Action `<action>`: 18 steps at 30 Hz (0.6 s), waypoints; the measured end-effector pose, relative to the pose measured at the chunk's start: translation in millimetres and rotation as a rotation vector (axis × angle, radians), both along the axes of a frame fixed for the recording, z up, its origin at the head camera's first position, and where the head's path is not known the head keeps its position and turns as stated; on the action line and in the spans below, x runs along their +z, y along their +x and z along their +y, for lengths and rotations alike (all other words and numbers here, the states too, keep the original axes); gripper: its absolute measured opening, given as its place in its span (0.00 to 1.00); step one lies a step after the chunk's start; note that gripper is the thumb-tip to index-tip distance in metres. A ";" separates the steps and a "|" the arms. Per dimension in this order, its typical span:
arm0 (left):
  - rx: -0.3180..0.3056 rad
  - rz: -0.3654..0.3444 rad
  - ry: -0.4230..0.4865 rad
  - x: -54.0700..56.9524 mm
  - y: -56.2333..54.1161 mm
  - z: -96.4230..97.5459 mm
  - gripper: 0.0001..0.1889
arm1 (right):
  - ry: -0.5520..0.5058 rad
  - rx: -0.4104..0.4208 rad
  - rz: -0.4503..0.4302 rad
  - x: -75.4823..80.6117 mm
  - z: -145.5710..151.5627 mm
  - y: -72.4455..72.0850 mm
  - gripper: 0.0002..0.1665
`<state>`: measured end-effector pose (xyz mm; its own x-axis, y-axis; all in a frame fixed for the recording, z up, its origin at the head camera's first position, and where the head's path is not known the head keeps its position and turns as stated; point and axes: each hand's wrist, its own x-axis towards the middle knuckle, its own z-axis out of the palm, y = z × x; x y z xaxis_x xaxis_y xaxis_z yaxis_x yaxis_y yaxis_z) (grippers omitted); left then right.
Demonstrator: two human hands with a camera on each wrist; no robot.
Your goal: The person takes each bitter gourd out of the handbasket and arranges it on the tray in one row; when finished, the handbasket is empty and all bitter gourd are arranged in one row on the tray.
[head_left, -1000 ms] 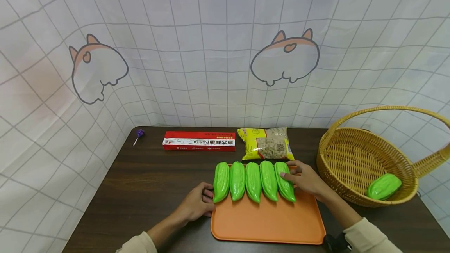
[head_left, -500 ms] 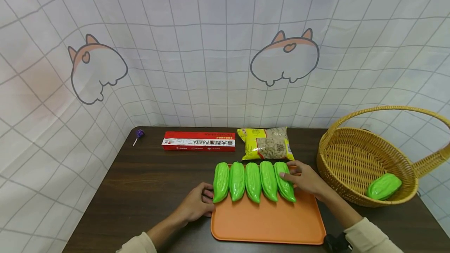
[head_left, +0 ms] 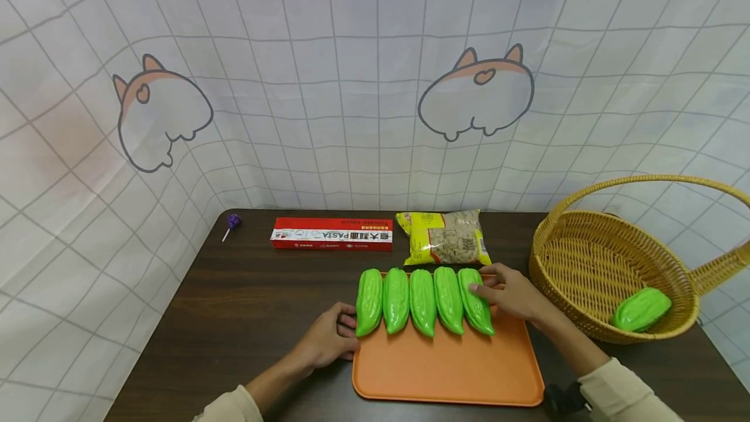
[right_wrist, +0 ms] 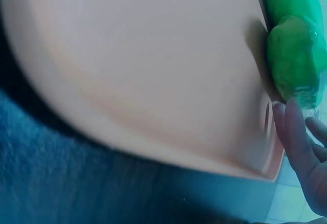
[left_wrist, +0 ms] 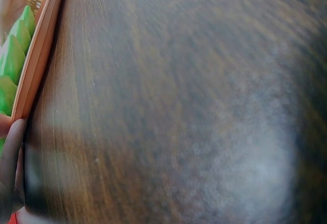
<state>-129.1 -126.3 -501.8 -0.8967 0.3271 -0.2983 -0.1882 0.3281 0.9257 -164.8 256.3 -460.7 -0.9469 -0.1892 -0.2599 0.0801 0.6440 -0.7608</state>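
Several shiny green bitter melons [head_left: 423, 303] lie side by side along the far edge of an orange tray [head_left: 448, 370]. My left hand [head_left: 328, 336] holds the tray's left edge. In the left wrist view, its fingers [left_wrist: 11, 168] lie at the outer side of the rim. My right hand [head_left: 511, 292] is by the far right corner of the tray. Its thumb touches the rightmost bitter melon [head_left: 476, 308]. In the right wrist view, fairly straight fingers [right_wrist: 295, 132] touch the end of a bitter melon [right_wrist: 296, 60].
A wicker basket [head_left: 545, 279] with a tall handle stands at the right, with another bitter melon [head_left: 641, 310] inside. Behind the tray lie a bag of oats-like grain [head_left: 445, 238] and a red pasta box [head_left: 332, 234]. A purple lollipop [head_left: 234, 221] lies at the far left.
My right thumb has shifted slightly to the right on the end bitter melon. The left hand, tray and other things look unmoved, apart from a small shift of the head view.
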 end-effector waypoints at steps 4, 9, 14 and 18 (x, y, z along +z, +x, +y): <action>0.000 0.005 -0.001 -0.4 -0.2 -0.2 0.35 | -0.006 -0.001 0.000 5.2 4.6 0.4 0.43; -0.002 0.014 -0.004 1.0 -0.8 -1.2 0.35 | 0.002 -0.002 0.027 16.4 10.0 -0.2 0.41; -0.003 0.018 -0.008 1.6 -0.5 -1.2 0.35 | -0.013 0.042 0.078 32.2 17.3 -1.7 0.37; -0.001 0.018 -0.011 1.3 -0.1 -0.4 0.35 | -0.031 0.111 0.107 47.1 28.3 -1.9 0.32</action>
